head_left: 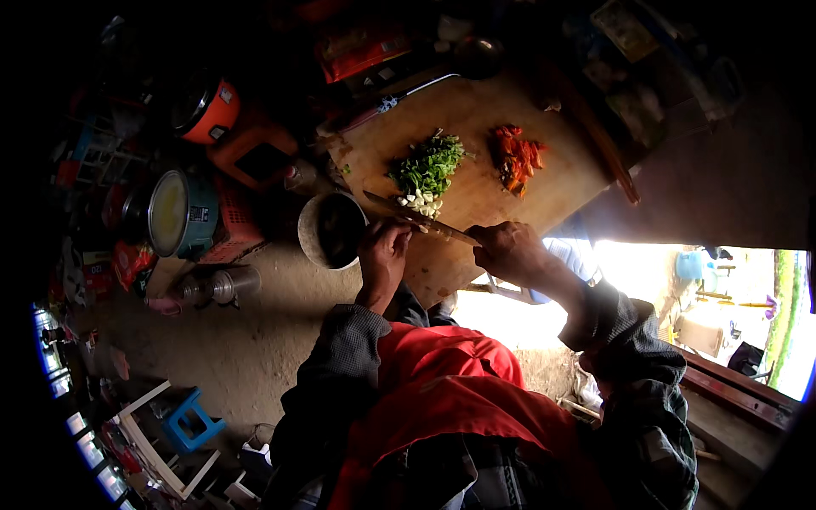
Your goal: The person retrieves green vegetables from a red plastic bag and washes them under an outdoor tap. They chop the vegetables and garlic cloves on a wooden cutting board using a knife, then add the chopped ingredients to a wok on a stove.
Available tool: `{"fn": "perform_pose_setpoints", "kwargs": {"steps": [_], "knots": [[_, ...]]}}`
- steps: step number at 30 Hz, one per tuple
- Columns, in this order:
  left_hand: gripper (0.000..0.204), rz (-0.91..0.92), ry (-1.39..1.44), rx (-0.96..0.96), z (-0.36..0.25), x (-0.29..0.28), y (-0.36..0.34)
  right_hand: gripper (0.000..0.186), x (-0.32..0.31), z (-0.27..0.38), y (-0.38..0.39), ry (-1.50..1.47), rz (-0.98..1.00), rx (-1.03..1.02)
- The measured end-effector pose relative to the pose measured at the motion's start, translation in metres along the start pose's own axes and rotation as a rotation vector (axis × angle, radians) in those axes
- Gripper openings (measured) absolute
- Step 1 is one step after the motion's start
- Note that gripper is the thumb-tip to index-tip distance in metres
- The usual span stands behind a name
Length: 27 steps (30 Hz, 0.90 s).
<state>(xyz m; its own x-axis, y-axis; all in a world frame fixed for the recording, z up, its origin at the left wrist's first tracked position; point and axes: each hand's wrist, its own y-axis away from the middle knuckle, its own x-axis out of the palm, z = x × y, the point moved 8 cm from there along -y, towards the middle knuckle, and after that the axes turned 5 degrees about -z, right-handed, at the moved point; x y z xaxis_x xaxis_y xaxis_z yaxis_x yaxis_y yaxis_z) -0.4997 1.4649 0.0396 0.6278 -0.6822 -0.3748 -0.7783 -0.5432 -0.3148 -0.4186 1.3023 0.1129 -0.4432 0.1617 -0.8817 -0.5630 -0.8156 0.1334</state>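
Observation:
My right hand (513,253) is closed round the handle of a kitchen knife (452,232). The blade points to the far left and lies low over the near part of a wooden cutting board (476,110). My left hand (384,257) is by the blade's near side with its fingers pressed together; what they hold, if anything, is hidden. Just past the blade sits a small heap of chopped white pieces, like garlic (422,202). It touches a larger pile of chopped greens (430,163). Farther right on the board is a pile of chopped red peppers (516,160).
A ladle (425,83) lies across the board's far edge. Left of the board stand a round metal pan (314,229), a green pot (172,212) and an orange rice cooker (208,110). A blue stool (194,422) is on the floor at lower left. Bright daylight enters at right.

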Motion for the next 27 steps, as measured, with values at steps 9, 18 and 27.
{"fn": "perform_pose_setpoints", "kwargs": {"steps": [9,18,27], "knots": [[0.014,-0.041,-0.031,0.015,-0.021,-0.006,-0.007,0.021,-0.003,-0.021,-0.01,-0.208,-0.033,0.122],[0.017,-0.039,-0.073,0.335,-0.082,0.032,-0.037,0.017,0.01,-0.038,0.01,-0.994,0.0,0.534],[0.015,0.06,-0.039,0.365,-0.093,0.043,-0.058,0.015,0.013,-0.047,0.023,-1.082,-0.071,0.594]]}}
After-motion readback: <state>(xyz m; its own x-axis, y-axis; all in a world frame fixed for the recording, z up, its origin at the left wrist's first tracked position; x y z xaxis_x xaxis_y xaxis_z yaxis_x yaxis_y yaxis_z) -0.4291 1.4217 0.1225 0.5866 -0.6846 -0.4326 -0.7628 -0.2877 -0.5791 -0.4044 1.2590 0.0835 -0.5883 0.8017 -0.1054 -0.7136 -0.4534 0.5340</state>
